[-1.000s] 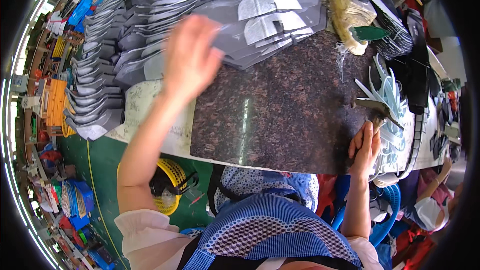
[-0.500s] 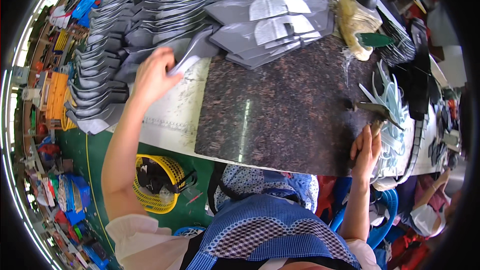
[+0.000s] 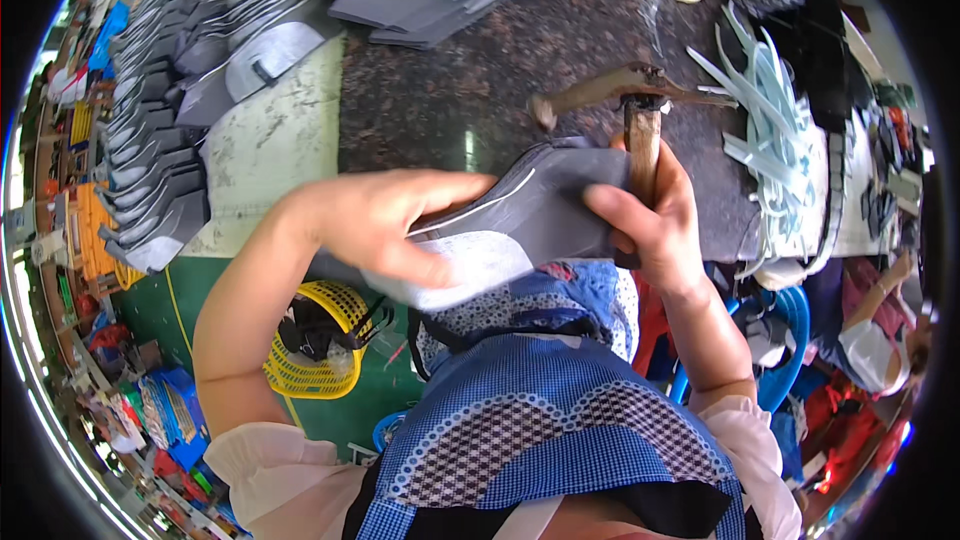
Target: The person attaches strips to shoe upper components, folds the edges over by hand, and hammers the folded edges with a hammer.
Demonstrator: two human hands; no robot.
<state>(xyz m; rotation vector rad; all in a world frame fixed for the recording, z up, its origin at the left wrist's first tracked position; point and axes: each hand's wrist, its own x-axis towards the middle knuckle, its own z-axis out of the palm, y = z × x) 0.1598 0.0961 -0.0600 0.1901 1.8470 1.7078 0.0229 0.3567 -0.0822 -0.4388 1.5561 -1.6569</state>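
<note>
A dark grey leather-like piece [image 3: 570,195] with a whitish rounded patch hangs bent between my two hands, over the table's front edge. My left hand [image 3: 360,225] grips its left end, thumb on the patch and fingers behind. My right hand [image 3: 670,225] is closed round the wooden handle of a hammer [image 3: 642,145], and its thumb also presses on the piece's right end. The hammer's metal head points up, above the dark stone slab [image 3: 430,100]. Beyond the slab's far left lies a fanned pile of similar grey pieces [image 3: 400,5].
Rows of overlapping grey pieces [image 3: 150,180] line the table's left side. Pale strips [image 3: 770,140] lie heaped right of the slab. A yellow basket [image 3: 315,380] stands on the green floor below, and a blue round container [image 3: 790,340] sits low on the right.
My left hand has brought a grey piece from the far left back toward my body. My right hand has lifted the hammer off the slab and now touches the piece too. The view has shifted.
</note>
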